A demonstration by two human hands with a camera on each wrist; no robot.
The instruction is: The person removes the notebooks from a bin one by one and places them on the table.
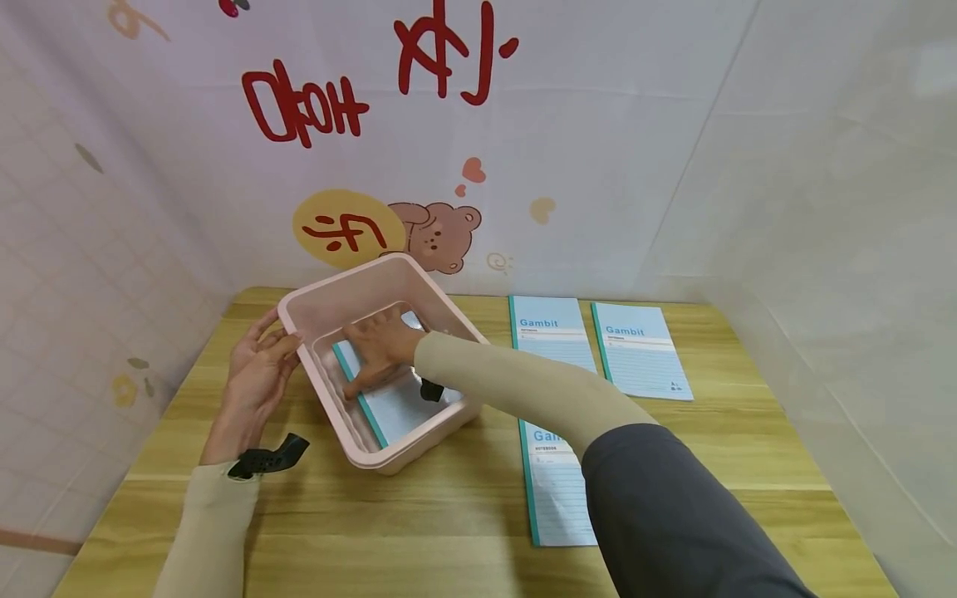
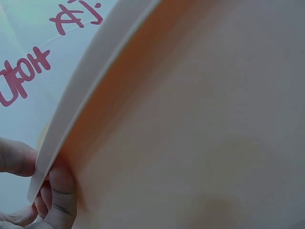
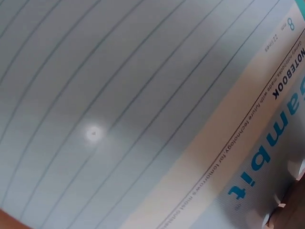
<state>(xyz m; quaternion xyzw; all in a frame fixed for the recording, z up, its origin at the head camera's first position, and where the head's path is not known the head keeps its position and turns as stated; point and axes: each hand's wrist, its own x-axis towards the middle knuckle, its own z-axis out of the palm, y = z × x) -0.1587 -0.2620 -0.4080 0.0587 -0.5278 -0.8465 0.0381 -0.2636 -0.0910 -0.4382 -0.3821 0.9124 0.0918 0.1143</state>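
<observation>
A pale pink plastic box (image 1: 422, 440) stands at an angle on the table, left of the middle. My left hand (image 1: 257, 378) pinches its left rim; in the left wrist view the thumb and fingers (image 2: 62, 193) lie on either side of the rim. Inside, a light blue notebook (image 1: 407, 409) with a green spine lies on the bottom. My right hand (image 1: 385, 342) reaches into the box from the right and rests on the notebook with fingers spread. The right wrist view is filled by the lined notebook cover (image 3: 119, 95), with fingertips at its lower right edge.
Right of the box lie a back notebook (image 1: 549, 320), a right notebook (image 1: 645, 357) and a front notebook (image 1: 557, 498), partly covered by the right arm. The wooden table (image 1: 359, 531) meets a printed cloth wall (image 1: 598, 166) behind.
</observation>
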